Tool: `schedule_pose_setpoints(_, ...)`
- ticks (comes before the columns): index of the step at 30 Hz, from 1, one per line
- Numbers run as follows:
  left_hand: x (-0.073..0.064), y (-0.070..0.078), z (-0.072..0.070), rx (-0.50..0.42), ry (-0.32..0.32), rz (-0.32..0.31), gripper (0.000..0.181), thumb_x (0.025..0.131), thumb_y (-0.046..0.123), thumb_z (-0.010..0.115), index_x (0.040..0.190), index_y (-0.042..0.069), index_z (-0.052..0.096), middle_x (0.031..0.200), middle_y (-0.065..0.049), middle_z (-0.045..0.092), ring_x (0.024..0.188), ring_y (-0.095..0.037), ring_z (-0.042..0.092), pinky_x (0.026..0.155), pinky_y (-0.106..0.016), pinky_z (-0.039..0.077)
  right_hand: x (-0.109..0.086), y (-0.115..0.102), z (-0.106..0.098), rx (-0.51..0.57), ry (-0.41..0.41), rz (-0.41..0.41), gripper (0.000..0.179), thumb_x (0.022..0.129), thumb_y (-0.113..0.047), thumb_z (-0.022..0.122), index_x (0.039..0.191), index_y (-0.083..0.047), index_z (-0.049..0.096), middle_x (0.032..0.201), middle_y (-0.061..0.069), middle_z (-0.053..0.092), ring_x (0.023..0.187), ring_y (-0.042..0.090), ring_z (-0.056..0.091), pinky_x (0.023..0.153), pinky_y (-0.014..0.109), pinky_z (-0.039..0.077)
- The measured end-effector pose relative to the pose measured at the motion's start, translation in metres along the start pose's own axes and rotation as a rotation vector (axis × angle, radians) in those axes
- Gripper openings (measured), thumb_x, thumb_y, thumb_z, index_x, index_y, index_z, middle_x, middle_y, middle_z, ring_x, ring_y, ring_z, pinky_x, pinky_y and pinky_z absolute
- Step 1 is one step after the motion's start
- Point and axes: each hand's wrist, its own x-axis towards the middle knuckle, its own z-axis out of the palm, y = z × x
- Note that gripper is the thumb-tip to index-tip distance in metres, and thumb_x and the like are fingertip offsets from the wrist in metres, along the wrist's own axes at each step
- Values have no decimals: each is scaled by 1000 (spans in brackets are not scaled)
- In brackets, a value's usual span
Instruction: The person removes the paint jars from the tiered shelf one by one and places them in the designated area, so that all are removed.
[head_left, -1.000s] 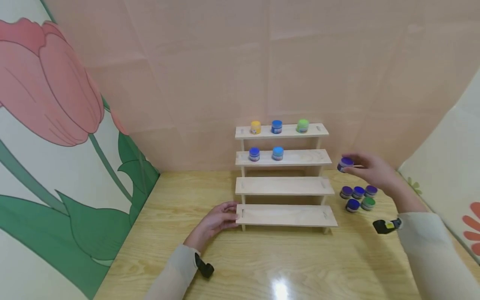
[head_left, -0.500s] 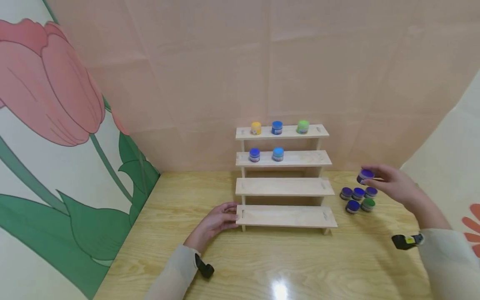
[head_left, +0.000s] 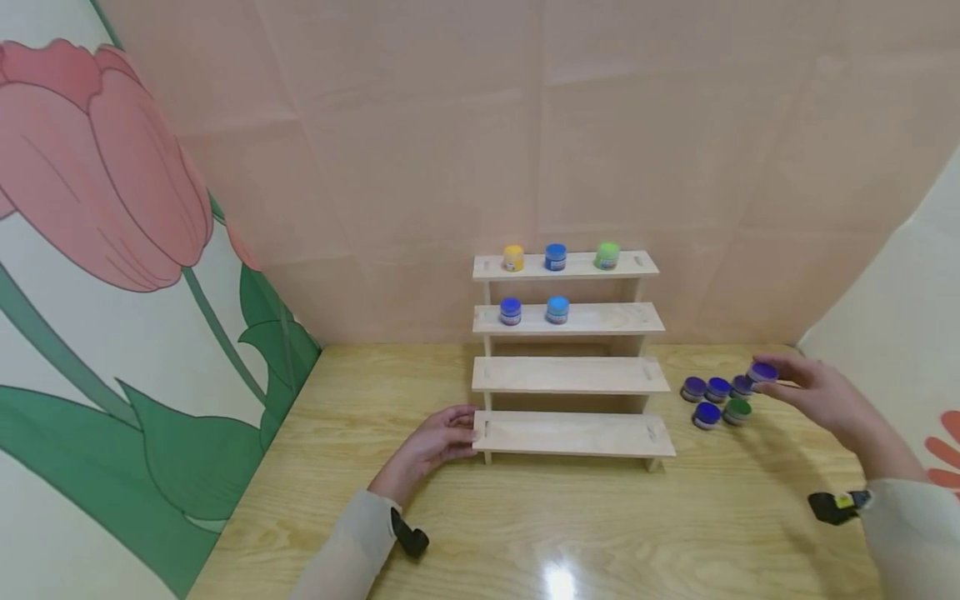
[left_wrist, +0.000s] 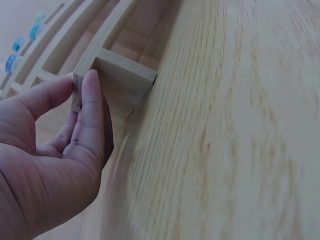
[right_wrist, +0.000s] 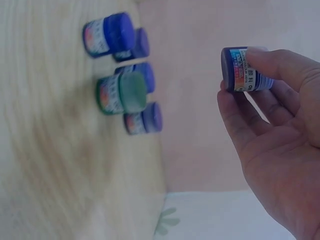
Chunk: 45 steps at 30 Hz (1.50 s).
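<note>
A four-step wooden display rack (head_left: 570,432) stands on the table. My left hand (head_left: 435,435) pinches the left end of its lowest shelf between thumb and fingers, as the left wrist view (left_wrist: 75,140) also shows. My right hand (head_left: 821,396) holds a purple-lidded paint jar (head_left: 763,372) above the table, right of the rack; in the right wrist view the labelled jar (right_wrist: 245,70) sits between thumb and fingers. Below and left of it stand several jars with blue or purple lids (head_left: 707,414) and one green-lidded jar (head_left: 737,410).
The top shelf bears a yellow jar (head_left: 513,258), a blue jar (head_left: 556,257) and a light green jar (head_left: 607,256). On the second shelf are a dark blue jar (head_left: 511,311) and a light blue jar (head_left: 557,309). A pink backdrop (head_left: 405,167) rises behind.
My right hand has moved right and nearer to me, carrying the purple-lidded paint jar away from the rack and lower. My left hand has stayed on the shelf end.
</note>
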Motion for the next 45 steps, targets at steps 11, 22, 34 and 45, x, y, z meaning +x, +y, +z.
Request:
schedule_pose_setpoints(11,-1,1,1,-3,8,0,55,94,-4,64,145,-4,45,126,-13,58,90,-19,67,75,-28,62,-6,36,9,33,8,10,53,101,-29,65,143,-2,48,117,-35,48,102,-26,38,73,3,40)
schedule_pose_setpoints(22,-1,1,0,-2,7,-4,55,94,-4,64,146,-3,45,127,-13,57,90,-18,67,75,-28,62,-4,73,21,51,20,6,53,100,-23,66,142,5,48,115,-38,47,100,-24,42,72,3,41)
schedule_pose_setpoints(34,-1,3,0,-16,11,-20,58,93,-5,64,148,-3,44,125,-11,56,94,-19,64,75,-28,62,-3,89,27,28,21,40,57,99,-24,68,140,10,48,112,-33,49,95,-23,45,71,4,43)
schedule_pose_setpoints(45,-1,3,-1,-11,7,-26,58,94,-5,64,148,-3,43,125,-11,57,95,-19,65,76,-28,62,2,96,35,128,9,87,58,98,-23,69,139,10,46,107,-38,51,94,-22,46,71,5,43)
